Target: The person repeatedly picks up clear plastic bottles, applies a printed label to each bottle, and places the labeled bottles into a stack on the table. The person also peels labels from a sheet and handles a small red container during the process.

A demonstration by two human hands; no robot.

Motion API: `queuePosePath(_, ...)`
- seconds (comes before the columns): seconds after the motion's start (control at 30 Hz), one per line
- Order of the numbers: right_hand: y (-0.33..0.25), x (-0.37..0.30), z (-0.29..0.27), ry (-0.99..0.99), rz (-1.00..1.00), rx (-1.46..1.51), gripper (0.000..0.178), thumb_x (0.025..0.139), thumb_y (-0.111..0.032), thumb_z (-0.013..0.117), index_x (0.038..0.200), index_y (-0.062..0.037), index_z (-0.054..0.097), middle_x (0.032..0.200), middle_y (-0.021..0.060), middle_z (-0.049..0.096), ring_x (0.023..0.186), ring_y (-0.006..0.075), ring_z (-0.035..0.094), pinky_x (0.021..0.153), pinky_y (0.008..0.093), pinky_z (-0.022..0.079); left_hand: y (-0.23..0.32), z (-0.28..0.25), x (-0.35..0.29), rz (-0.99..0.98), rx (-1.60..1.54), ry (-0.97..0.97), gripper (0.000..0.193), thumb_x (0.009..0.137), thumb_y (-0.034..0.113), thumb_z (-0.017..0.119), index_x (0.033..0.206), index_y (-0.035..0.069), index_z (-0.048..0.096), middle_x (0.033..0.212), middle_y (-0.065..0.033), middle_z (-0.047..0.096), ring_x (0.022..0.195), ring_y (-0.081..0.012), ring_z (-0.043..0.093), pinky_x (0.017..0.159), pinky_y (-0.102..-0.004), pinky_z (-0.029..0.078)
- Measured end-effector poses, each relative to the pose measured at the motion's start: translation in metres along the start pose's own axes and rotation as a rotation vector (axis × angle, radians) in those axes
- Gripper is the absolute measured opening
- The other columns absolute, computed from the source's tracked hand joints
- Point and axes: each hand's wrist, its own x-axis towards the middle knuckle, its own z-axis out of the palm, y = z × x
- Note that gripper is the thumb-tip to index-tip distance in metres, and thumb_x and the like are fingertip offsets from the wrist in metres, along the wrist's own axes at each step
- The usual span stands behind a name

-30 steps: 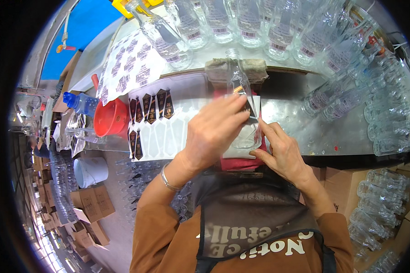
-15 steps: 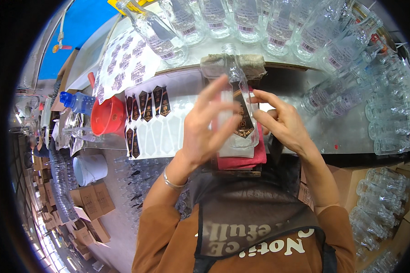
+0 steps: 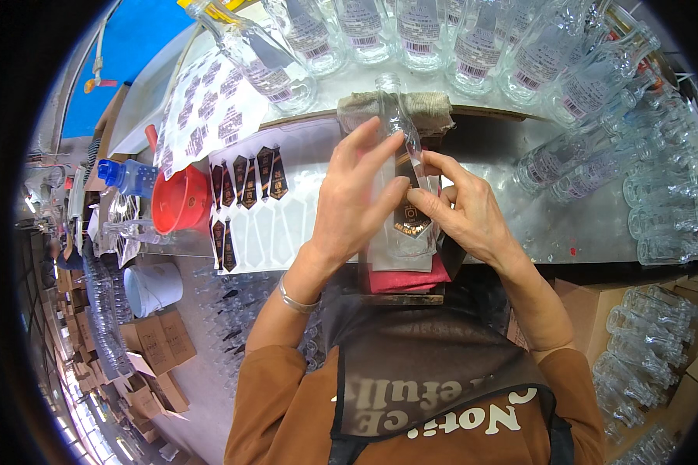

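A clear glass bottle (image 3: 412,246) lies in front of me, its neck resting on a folded cloth (image 3: 357,111) and its base toward me. On its upper face is a black, tie-shaped label (image 3: 412,220) with gold marks. My right hand (image 3: 469,209) is at the bottle's right side, thumb on the label and curled fingers along the glass. Over the left side hovers my left hand (image 3: 354,194), fingers apart, thumb tip close to the label; whether it touches is unclear. Beneath the bottle are a pale pad and a red cloth (image 3: 411,280).
A sheet of black tie-shaped labels (image 3: 248,182) lies left, beside a red bowl (image 3: 184,203) and a blue-capped bottle (image 3: 129,177). Labelled glass bottles (image 3: 419,39) stand along the back; more lie at right (image 3: 671,213). A carton of glassware (image 3: 644,341) sits at lower right.
My left hand has slowed from a blur and its thumb has come nearer the label. My right thumb has moved left onto the label. The bottle has shifted very slightly.
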Motion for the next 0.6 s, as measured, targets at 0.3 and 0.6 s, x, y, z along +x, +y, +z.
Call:
queuePosePath(0.3,-0.001,-0.014,-0.011,-0.071,0.083,0.070,0.062,0.095,-0.018,0.070,0.147,0.0031,0.045,0.129,0.0119,0.064,0.071,0.0053,0.060,0.064,0.0227,0.049,0.004,0.006,-0.030,-0.208,-0.336,-0.064,0.083,0.082,0.013,0.080,0.153,0.002,0.037,0.150,-0.0231,0.047,0.135,-0.0348,0.051,0.107,-0.0428,0.044)
queuePosePath(0.6,0.009,-0.031,-0.011,-0.084,0.107,0.272,0.057,0.097,-0.018,0.068,0.145,0.0052,0.047,0.129,0.0140,0.062,0.067,0.0083,0.060,0.063,0.0244,0.052,0.008,0.006,-0.053,-0.500,-0.788,-0.047,0.074,0.092,0.002,0.070,0.156,0.000,0.032,0.149,-0.0204,0.047,0.135,-0.0274,0.050,0.108,-0.0370,0.045)
